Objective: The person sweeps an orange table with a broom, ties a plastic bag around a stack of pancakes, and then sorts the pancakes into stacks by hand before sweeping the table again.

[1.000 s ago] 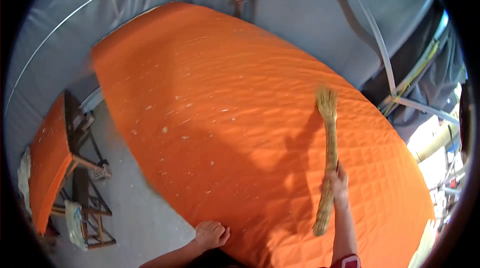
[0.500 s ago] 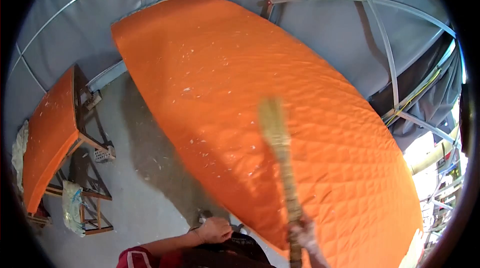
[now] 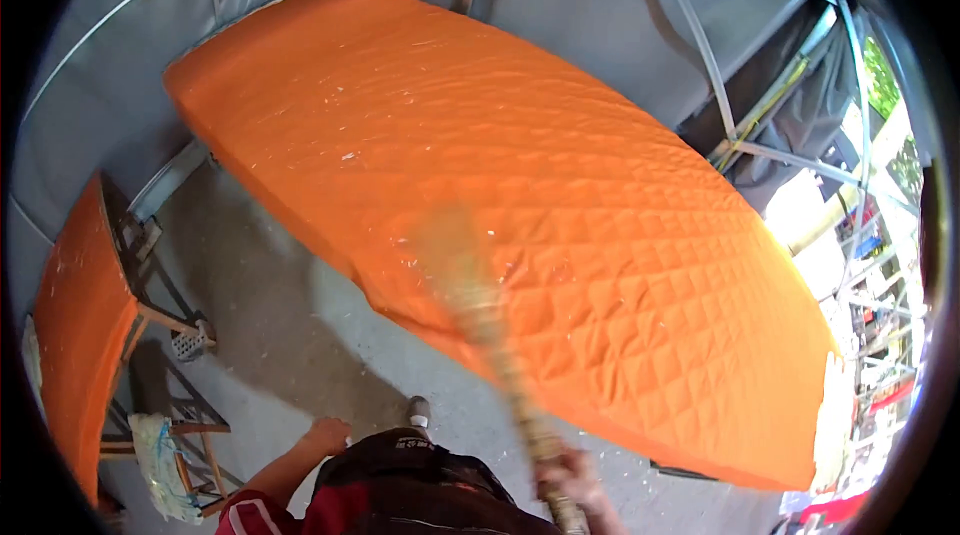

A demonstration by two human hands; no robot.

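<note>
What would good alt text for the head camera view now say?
A person's right hand holds a motion-blurred straw brush over a large orange quilted cover dotted with pale bits. The left hand is near the body; a smaller orange surface stands at picture left.

We could pass above the long orange quilted bench (image 3: 620, 235), over flat white scraps (image 3: 349, 156); the long yellow straw brush (image 3: 490, 327) obstructs its near side, the grey tarpaulin wall (image 3: 560, 15) its far side. Grey concrete floor (image 3: 260, 275) leaves us room beside it.
</note>
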